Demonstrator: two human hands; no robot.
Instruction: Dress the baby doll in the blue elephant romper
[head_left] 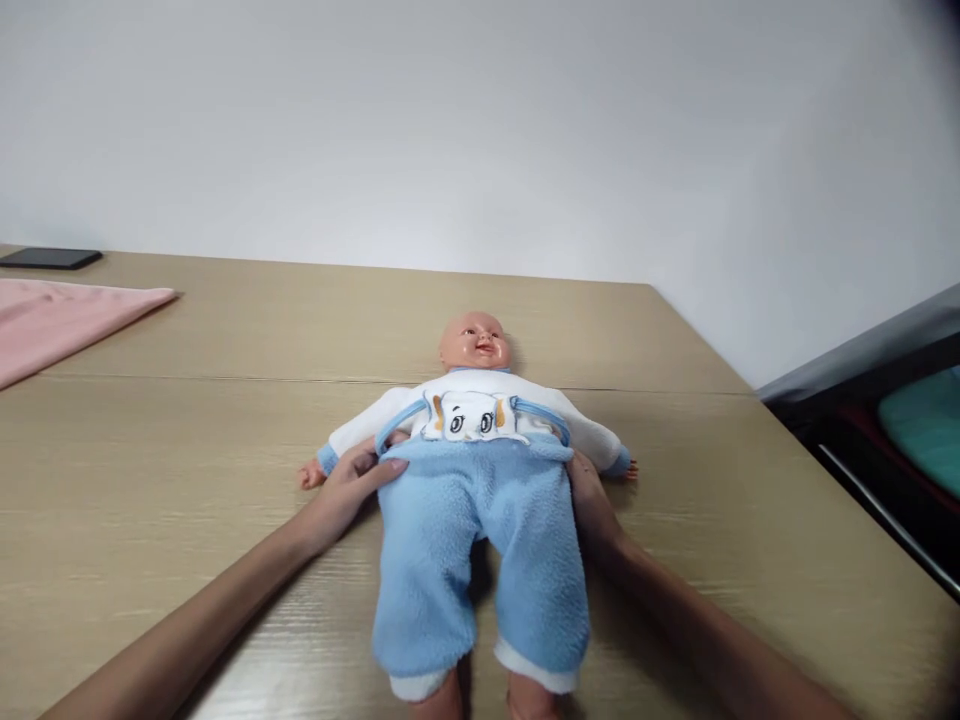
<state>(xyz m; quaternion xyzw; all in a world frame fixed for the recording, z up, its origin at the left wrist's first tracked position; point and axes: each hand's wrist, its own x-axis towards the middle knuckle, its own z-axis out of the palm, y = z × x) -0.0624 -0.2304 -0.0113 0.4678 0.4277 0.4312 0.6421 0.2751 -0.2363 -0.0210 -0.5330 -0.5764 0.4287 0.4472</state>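
Note:
A baby doll [477, 341] lies on its back on the table, its head away from me. It wears a white top [379, 412] with blue cuffs and fluffy light-blue trousers [427, 540] with white hems. An animal-face bib [472, 415] with blue straps covers the chest. My left hand [364, 475] is closed on the trousers' waistband at the left hip, thumb in front and the other fingers partly hidden in the cloth. At the opposite hip, my right hand [592, 490] grips the waistband's side, which is drawn outward; most of its fingers are hidden.
The wooden table [225, 330] has a seam across it and meets a pale wall [450, 130]. Pink cloth [67, 320] lies at the far left, with a flat black device [52, 258] behind it. A dark chair-like object [900, 440] stands beyond the right edge.

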